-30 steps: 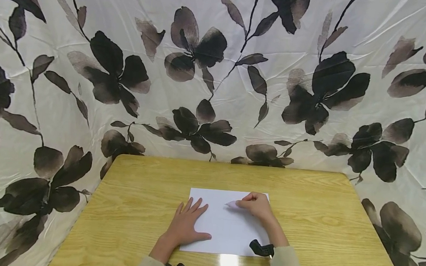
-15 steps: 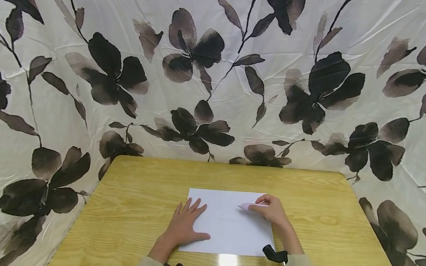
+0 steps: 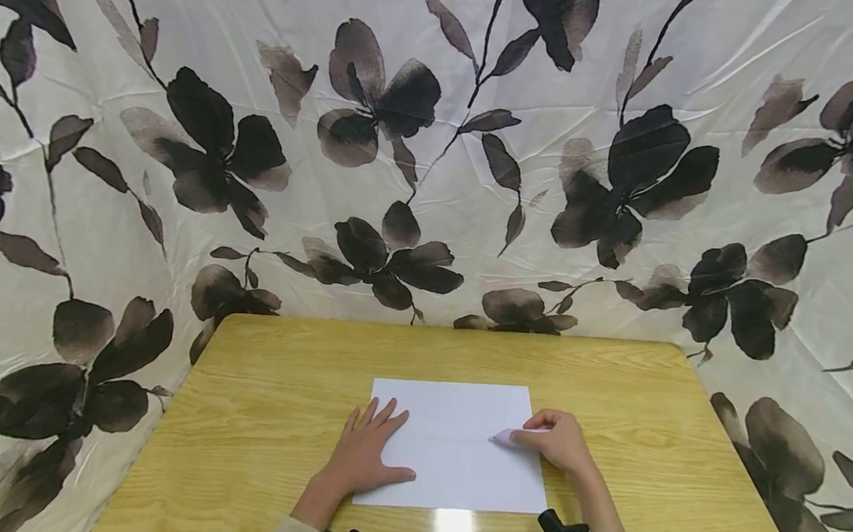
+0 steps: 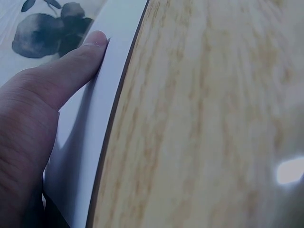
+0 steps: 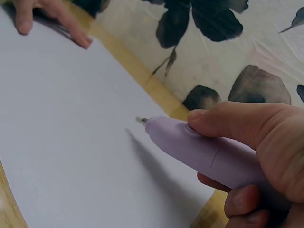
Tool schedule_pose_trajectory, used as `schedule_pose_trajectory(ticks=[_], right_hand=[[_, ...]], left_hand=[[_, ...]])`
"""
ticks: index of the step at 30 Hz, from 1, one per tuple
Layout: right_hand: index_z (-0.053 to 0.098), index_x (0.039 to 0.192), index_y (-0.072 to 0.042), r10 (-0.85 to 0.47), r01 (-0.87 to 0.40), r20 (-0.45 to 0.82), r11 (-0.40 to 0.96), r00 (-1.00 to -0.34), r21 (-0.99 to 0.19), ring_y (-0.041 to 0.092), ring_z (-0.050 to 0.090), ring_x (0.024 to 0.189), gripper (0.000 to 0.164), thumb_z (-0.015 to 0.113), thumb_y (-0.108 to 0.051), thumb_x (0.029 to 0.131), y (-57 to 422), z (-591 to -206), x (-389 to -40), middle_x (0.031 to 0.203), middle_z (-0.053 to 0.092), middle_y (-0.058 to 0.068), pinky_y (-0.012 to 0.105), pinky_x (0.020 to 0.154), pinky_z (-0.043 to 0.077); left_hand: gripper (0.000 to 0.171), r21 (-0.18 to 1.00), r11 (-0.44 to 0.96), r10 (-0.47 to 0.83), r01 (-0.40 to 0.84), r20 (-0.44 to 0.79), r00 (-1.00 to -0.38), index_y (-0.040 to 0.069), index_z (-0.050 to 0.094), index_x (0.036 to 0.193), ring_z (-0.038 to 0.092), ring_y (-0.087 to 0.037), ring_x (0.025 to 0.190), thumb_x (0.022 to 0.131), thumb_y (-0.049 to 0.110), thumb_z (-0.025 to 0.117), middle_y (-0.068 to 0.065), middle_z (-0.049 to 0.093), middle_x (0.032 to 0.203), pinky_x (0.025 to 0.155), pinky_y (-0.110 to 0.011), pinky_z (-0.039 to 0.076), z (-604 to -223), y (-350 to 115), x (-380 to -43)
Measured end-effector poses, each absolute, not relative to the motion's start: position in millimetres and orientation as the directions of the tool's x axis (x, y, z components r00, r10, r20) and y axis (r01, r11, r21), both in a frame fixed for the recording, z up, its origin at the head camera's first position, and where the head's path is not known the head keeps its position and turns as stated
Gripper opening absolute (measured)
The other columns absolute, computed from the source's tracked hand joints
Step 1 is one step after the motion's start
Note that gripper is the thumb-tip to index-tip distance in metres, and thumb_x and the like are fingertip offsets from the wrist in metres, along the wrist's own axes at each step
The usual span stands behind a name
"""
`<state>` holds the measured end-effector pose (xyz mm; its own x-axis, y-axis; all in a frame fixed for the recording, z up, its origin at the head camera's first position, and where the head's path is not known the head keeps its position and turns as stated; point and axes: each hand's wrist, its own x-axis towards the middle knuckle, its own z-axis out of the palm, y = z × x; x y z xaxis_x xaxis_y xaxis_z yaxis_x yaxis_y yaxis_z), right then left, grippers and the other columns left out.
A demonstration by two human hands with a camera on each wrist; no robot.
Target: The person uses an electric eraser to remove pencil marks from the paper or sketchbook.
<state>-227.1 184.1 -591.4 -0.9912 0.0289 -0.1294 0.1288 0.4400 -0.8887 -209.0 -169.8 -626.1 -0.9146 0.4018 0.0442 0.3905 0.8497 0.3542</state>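
A white sheet of paper (image 3: 455, 481) lies on the wooden table. On its left side my left hand (image 3: 362, 459) rests flat, fingers spread and thumb (image 4: 78, 66) stretched along the near edge. My right hand (image 3: 564, 445) grips a lilac electric eraser (image 5: 199, 149) over the paper's right side, the thumb on its button. The small pale tip (image 5: 138, 119) points left; its shadow falls slightly apart from it, so it appears just above the sheet. A faint line (image 3: 450, 440) runs across the middle of the paper.
The wooden table (image 3: 275, 371) extends around the sheet, with a glare spot near its front edge. Behind and beside it hangs a floral cloth (image 3: 491, 204). A black wrist camera (image 3: 562, 530) sits at each wrist.
My right hand has moved right and then toward me with the electric eraser, from the upper part of the sheet to its right middle. My left hand has stayed in place on the paper.
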Motion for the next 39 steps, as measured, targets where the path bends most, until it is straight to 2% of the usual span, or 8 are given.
schedule_pose_trajectory(ticks=[5, 13, 21, 39], right_hand=[[0.067, 0.069, -0.006, 0.048, 0.138, -0.13, 0.433, -0.99, -0.891, 0.018, 0.049, 0.069, 0.031, 0.092, -0.022, 0.063, 182, -594, -225, 0.072, 0.06, 0.005, 0.027, 0.054, 0.04], [0.067, 0.069, -0.006, 0.06, 0.149, -0.136, 0.452, -0.989, -0.88, 0.019, 0.051, 0.073, 0.032, 0.092, -0.024, 0.062, 175, -595, -221, 0.076, 0.061, 0.005, 0.029, 0.056, 0.041], [0.066, 0.066, -0.006, 0.069, 0.17, -0.156, 0.446, -0.985, -0.879, 0.02, 0.054, 0.069, 0.031, 0.092, -0.021, 0.062, 171, -595, -220, 0.073, 0.061, 0.007, 0.03, 0.055, 0.044], [0.065, 0.067, -0.006, 0.09, 0.187, -0.164, 0.454, -0.982, -0.871, 0.02, 0.054, 0.069, 0.032, 0.092, -0.023, 0.062, 171, -593, -223, 0.073, 0.061, 0.007, 0.03, 0.056, 0.043]], left_hand=[[0.1, 0.353, 0.852, 0.402, 0.386, 0.03, -0.915, 0.021, 0.04, 0.15, 0.012, -0.038, 0.145, 0.072, 0.081, 0.057, -0.007, 0.025, 0.158, 0.112, -0.062, 0.007, -625, -172, -206], [0.101, 0.35, 0.854, 0.4, 0.384, 0.03, -0.916, 0.022, 0.039, 0.15, 0.011, -0.037, 0.145, 0.072, 0.082, 0.055, -0.007, 0.025, 0.158, 0.112, -0.061, 0.006, -627, -171, -205], [0.101, 0.363, 0.849, 0.406, 0.385, 0.021, -0.914, 0.022, 0.038, 0.151, 0.01, -0.036, 0.146, 0.072, 0.083, 0.055, -0.007, 0.023, 0.159, 0.112, -0.061, 0.005, -628, -171, -205], [0.1, 0.355, 0.846, 0.407, 0.397, 0.05, -0.912, 0.021, 0.04, 0.15, 0.013, -0.038, 0.145, 0.072, 0.081, 0.056, -0.008, 0.026, 0.158, 0.112, -0.062, 0.007, -623, -171, -207]])
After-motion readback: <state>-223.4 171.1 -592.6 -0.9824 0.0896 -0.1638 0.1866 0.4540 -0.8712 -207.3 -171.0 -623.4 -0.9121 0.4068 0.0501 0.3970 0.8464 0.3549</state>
